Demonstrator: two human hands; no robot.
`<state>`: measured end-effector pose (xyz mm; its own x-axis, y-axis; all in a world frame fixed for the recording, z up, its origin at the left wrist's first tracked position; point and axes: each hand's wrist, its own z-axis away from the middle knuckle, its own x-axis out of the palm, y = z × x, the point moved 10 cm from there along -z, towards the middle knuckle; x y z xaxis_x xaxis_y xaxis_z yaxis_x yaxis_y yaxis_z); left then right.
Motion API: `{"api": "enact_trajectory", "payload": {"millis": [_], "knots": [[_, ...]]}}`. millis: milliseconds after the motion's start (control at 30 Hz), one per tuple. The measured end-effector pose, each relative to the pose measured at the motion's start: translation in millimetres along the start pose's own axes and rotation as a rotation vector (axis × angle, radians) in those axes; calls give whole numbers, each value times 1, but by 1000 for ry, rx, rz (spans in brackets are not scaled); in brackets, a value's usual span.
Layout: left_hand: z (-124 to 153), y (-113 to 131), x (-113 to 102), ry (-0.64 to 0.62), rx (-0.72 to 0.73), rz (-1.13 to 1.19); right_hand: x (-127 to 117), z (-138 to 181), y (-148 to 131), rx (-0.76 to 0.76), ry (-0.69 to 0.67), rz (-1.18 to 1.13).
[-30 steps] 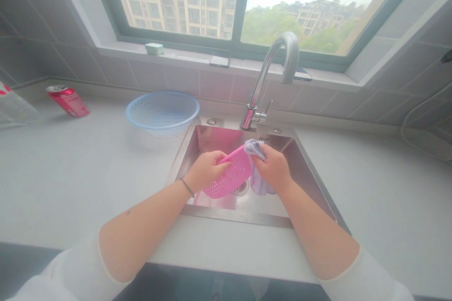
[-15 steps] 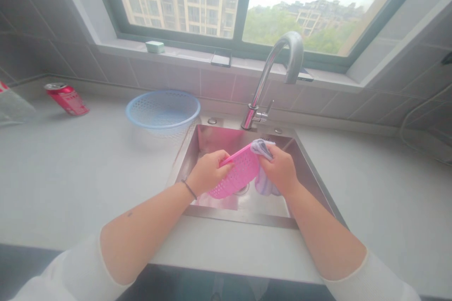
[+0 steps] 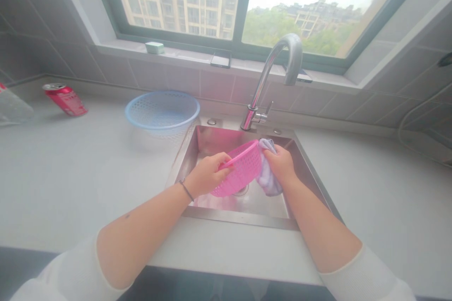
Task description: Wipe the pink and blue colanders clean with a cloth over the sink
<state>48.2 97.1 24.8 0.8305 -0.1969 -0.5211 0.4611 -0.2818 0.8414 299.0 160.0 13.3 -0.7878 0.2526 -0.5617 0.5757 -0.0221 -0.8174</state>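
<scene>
The faucet (image 3: 268, 68) arches above my right hand (image 3: 282, 164), and the sink (image 3: 185, 155) walls close both sides. The desk (image 3: 370, 183) at right lies open; at left a blue basket (image 3: 162, 109) stands just beside the sink.

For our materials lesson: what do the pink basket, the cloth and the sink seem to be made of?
Pink basket: likely plastic, glossy, moulded with rows of holes.
Cloth: soft fabric, pale lilac, crumpled in folds.
Sink: probably stainless steel, brushed, mirroring the pink.

Perforated pink plastic colander (image 3: 240, 169), soft lilac cloth (image 3: 267, 178), glossy brushed-steel sink (image 3: 226, 140), shiny chrome tap (image 3: 273, 70), matt pale countertop (image 3: 81, 169)
</scene>
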Motion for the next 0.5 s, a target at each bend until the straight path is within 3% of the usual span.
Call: {"api": "enact_trajectory", "payload": {"millis": [133, 267, 500], "knots": [[-2, -7, 0, -31, -36, -24, 3, 5, -5, -29, 5, -1], [-3, -3, -2, -35, 46, -31, 0, 10, -15, -84, 13, 3], [-3, -1, 13, -153, 114, 100, -7, 11, -21, -154, 77, -30]]}}
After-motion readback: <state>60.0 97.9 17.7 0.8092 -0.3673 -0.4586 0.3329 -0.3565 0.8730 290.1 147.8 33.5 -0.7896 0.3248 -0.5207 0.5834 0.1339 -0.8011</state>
